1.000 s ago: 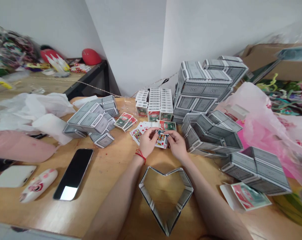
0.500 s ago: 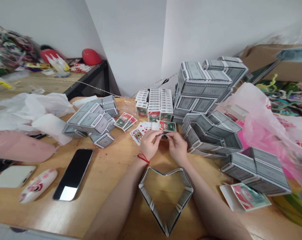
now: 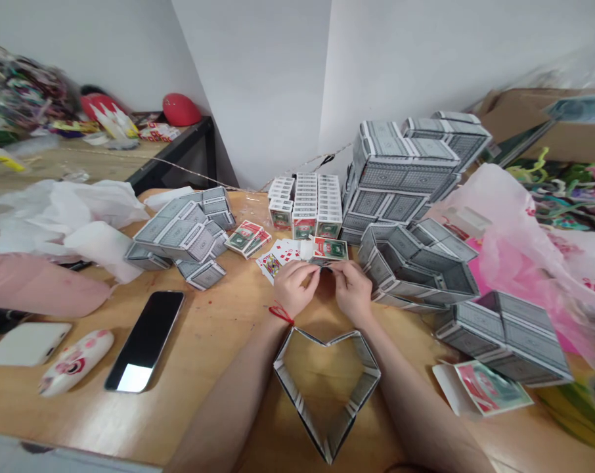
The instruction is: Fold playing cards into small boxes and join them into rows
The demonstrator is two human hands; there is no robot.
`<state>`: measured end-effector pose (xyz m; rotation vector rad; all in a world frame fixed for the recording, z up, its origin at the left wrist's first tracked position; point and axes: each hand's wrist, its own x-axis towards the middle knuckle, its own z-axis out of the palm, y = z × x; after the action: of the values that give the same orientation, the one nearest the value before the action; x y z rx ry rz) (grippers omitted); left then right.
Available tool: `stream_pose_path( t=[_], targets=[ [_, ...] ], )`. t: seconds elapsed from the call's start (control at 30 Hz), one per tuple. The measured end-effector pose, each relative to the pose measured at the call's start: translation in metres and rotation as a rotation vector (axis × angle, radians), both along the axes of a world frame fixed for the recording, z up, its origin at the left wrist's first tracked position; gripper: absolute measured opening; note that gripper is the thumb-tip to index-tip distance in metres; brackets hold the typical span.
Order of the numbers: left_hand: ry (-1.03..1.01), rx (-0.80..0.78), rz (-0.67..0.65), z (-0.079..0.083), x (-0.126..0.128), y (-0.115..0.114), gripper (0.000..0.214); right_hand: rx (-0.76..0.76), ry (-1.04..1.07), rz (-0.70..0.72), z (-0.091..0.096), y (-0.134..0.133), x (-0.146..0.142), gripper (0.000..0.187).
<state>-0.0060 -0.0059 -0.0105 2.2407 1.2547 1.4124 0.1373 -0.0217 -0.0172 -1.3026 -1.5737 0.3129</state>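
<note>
My left hand [image 3: 296, 289], with a red string at its wrist, and my right hand [image 3: 352, 292] both pinch a playing card [image 3: 326, 265], seen nearly edge-on between the fingertips. Most of the card is hidden by the fingers. Just beyond it lie an opened red-and-green card box [image 3: 330, 248] and several loose face-up cards [image 3: 284, 251]. Between my forearms stands a heart-shaped frame [image 3: 368, 376] made of folded cards, its point toward me. Neither hand grips that frame.
Grey-backed card structures rise in a stack [image 3: 406, 161] at right, with a hollow card frame [image 3: 410, 289] before it. Rows of card boxes [image 3: 305, 203] stand behind. At left are a phone [image 3: 147, 338], a card structure [image 3: 174, 230] and a pink roll [image 3: 41, 284].
My hands stay in about the same place, fingers shifting slightly. The card between them now shows as a thinner edge. The view has moved very slightly.
</note>
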Motion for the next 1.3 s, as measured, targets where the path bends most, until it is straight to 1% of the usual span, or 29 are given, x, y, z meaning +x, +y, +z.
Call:
stream_pose_path(
  t=[0.23,0.47,0.77,1.03,1.3],
  targets=[
    [0.004,0.008,0.017,-0.0009,-0.0014,-0.0026,0.016,0.005,0.017,-0.026,-0.0021,0.0006,0.002,0.02],
    [-0.016,0.032,0.059,-0.0012,0.0002,-0.0025,0.017,-0.009,0.025,-0.001,0.0016,-0.0009,0.0016,0.019],
    [-0.079,0.008,0.066,-0.0002,0.0013,-0.0023,0.02,-0.13,0.122,-0.009,-0.0037,-0.0001,0.0018,0.019],
    [-0.077,0.053,0.035,-0.0006,0.0006,0.0006,0.02,-0.167,0.215,-0.022,-0.0067,0.0039,0.0041,0.018],
    [-0.07,0.128,0.032,-0.0031,0.0007,0.0032,0.017,-0.147,0.173,-0.017,-0.0065,0.0035,0.0038,0.017]
  ],
)
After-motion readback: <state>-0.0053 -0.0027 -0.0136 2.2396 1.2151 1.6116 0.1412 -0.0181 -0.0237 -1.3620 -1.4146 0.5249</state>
